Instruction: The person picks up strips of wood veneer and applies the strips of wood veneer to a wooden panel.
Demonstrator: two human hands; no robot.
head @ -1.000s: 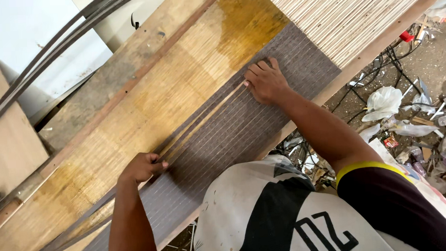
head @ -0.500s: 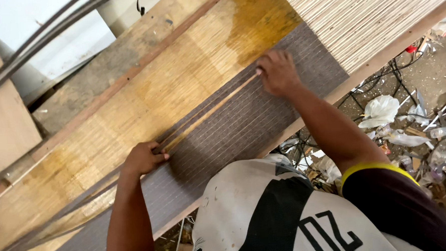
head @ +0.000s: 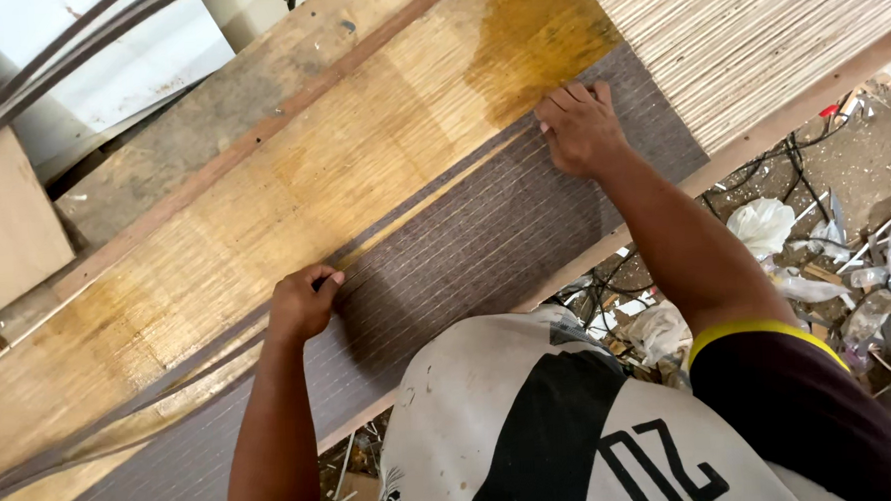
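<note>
A long grey-brown ribbed sheet lies on a wide tan wooden board. A thin grey strip runs along the sheet's upper edge and bends away from it at the lower left. My left hand is curled with its fingertips pinched on that strip where it meets the sheet. My right hand lies palm down on the sheet's upper edge farther right, fingers pressed flat.
A stack of pale ribbed panels sits at the upper right. Below the board's near edge, the ground holds plastic bags, black cables and scraps. Thin rods cross a white surface at the upper left.
The gap between the strip and the sheet's edge has closed near my right hand. My right hand has slid along the edge to the right; my left hand keeps its pinch.
</note>
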